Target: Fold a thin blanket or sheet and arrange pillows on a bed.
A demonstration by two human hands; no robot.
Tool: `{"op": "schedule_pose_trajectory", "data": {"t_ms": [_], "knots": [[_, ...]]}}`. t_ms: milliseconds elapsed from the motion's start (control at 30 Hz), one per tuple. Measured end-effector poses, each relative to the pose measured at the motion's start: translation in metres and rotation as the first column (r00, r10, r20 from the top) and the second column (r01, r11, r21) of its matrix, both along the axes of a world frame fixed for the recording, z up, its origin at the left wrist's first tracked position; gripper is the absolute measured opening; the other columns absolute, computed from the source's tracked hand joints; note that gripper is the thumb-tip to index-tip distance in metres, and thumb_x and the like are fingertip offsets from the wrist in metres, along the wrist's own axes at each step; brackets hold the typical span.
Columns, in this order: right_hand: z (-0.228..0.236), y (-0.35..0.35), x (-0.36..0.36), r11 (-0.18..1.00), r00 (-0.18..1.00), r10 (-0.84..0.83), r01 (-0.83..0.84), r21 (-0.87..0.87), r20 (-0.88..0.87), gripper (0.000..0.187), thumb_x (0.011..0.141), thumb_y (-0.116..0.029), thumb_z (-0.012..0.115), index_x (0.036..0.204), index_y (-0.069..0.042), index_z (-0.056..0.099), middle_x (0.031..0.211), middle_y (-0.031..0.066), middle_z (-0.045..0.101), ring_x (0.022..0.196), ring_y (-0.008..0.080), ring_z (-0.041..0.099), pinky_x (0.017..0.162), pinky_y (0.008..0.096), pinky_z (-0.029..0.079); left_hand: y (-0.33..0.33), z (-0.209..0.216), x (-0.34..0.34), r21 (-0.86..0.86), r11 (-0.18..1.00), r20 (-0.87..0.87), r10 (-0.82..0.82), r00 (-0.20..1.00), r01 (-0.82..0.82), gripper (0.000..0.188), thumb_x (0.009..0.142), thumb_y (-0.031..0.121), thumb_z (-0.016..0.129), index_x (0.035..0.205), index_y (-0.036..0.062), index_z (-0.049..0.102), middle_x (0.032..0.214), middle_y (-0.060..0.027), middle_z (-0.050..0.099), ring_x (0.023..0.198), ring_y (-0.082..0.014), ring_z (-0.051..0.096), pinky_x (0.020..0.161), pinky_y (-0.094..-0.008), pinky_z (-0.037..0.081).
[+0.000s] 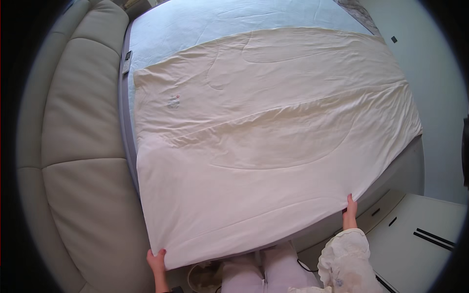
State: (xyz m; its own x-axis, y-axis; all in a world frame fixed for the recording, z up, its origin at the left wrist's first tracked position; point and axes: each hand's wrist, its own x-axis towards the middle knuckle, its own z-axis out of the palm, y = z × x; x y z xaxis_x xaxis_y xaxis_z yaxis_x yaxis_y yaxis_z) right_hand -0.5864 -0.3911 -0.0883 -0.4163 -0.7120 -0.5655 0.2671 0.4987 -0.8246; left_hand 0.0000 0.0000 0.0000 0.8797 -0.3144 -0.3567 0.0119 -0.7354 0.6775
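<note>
A cream-coloured quilt (273,141) with curved stitch lines and a small embroidered motif lies spread over the bed, its near part pulled toward me. My left hand (157,261) grips its near left corner, thumb on top and the other fingers hidden beneath. Farther right, my right hand (350,210) pinches the near edge of the same quilt. Between the two hands the edge is drawn fairly taut. Creases run across the middle, and the far edge lies on a pale blue mattress cover (195,29).
A padded beige headboard (83,107) runs along the left. A small dark device (127,62) sits at the mattress's left edge. White drawers with dark handles (415,244) stand at the lower right. A round basket-like container (198,276) and a dark cable (305,267) are by my legs.
</note>
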Motion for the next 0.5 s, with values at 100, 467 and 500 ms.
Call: {"op": "schedule_pose_trajectory", "data": {"t_ms": [100,467,500], "knots": [[0.074,0.091,-0.07,0.984,1.0,-0.006,0.009,0.179,-0.016,0.035,0.085,-0.015,0.049,0.117,-0.004,0.04,0.107,0.0091,0.05,0.096,0.0225,0.051,0.08,0.0366,0.044,0.059,0.083,-0.042,0.117,0.993,-0.12,0.014,0.993,0.0,0.027,0.068,0.006,0.065,0.09,-0.0048,0.053,0.084,-0.011,0.059,0.074,-0.0175,0.053,0.071,-0.0304,0.043],[0.076,0.035,0.019,0.996,0.998,-0.048,0.044,0.084,0.039,0.034,0.085,-0.018,0.048,0.117,-0.009,0.04,0.108,0.0057,0.05,0.095,0.0211,0.051,0.077,0.0367,0.045,0.011,0.065,0.008,0.116,0.993,-0.022,0.031,0.999,-0.028,0.025,0.071,0.012,0.063,0.086,-0.0055,0.052,0.081,-0.0131,0.059,0.072,-0.0188,0.055,0.068,-0.0303,0.044],[0.089,0.031,0.017,0.996,1.0,-0.029,0.028,0.081,0.004,0.034,0.085,-0.017,0.048,0.117,-0.008,0.04,0.108,0.0063,0.049,0.095,0.0214,0.051,0.077,0.0371,0.045,0.005,0.079,0.009,0.139,0.989,-0.064,0.061,0.996,-0.052,0.025,0.072,0.012,0.063,0.086,-0.0058,0.052,0.081,-0.0131,0.059,0.073,-0.0185,0.055,0.068,-0.0301,0.044]]}}
